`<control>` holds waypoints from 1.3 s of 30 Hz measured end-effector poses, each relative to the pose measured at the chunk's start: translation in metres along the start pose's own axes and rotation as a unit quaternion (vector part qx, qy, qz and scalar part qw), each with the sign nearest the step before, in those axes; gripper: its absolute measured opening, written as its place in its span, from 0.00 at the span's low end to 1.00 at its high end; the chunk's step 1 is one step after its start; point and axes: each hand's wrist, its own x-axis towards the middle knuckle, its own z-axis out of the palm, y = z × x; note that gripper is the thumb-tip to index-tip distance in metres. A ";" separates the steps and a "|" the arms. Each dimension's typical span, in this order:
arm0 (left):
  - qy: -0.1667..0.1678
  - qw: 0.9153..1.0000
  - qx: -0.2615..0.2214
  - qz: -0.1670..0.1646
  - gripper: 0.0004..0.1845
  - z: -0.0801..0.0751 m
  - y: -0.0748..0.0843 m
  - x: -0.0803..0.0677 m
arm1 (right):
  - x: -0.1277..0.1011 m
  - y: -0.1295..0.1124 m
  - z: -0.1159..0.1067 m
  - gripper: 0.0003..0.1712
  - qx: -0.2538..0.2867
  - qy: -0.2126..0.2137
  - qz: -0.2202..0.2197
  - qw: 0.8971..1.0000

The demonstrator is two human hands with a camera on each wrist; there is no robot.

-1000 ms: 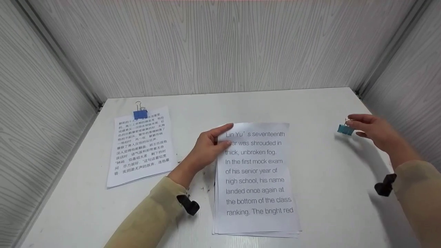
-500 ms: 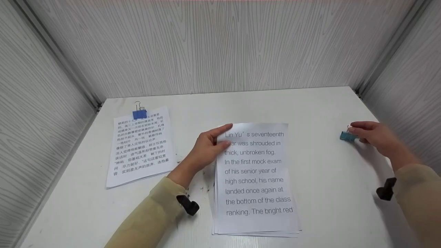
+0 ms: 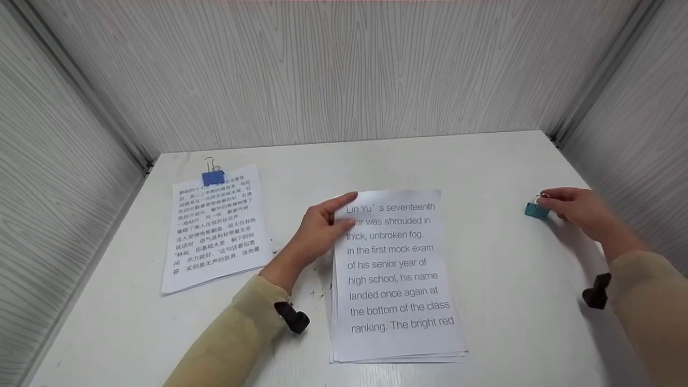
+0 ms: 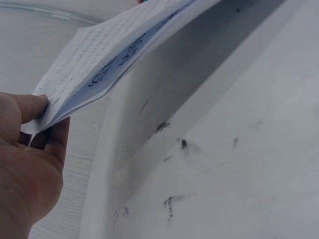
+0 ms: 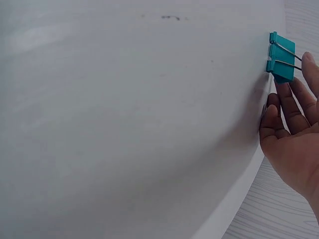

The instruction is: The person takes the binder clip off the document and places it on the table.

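A stack of printed sheets (image 3: pixel 395 274) with English text lies mid-table. My left hand (image 3: pixel 322 228) pinches its upper left corner; the left wrist view shows the thumb (image 4: pixel 25 107) on top, fingers beneath, and the paper corner (image 4: pixel 114 55) raised off the table. At the right, my right hand (image 3: pixel 575 207) holds a small teal binder clip (image 3: pixel 536 209) by its wire handles. In the right wrist view the clip (image 5: pixel 281 57) sits low at the table surface, with a fingertip (image 5: pixel 310 59) on the wires; the thumb is out of sight.
A second stack (image 3: pixel 215 226) with Chinese text lies at the left, bound at its top by a blue binder clip (image 3: pixel 213 177). Panelled walls enclose the white table (image 3: pixel 484 161) on three sides. Dark specks (image 3: pixel 317 293) mark the surface near my left wrist.
My right hand has come down and slightly nearer with the teal clip, from hovering to low at the table. The left hand keeps its pinch on the paper corner.
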 end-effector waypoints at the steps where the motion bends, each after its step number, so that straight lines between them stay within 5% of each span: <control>1: 0.002 1.000 0.002 -0.003 0.31 0.000 -0.001 0.000 | 0.000 0.000 0.000 0.48 -0.002 0.000 0.001 1.000; 16: 0.030 0.999 0.004 -0.036 0.32 -0.005 -0.012 0.009 | -0.004 -0.003 -0.003 0.47 0.008 0.031 -0.007 0.999; 26: 0.047 0.996 0.036 -0.059 0.32 -0.008 -0.019 0.016 | -0.016 -0.043 0.005 0.50 -0.018 0.084 -0.051 0.995; 39: 0.069 0.986 0.122 -0.089 0.31 -0.004 -0.023 0.030 | -0.045 -0.101 0.058 0.39 -0.056 0.068 -0.184 0.979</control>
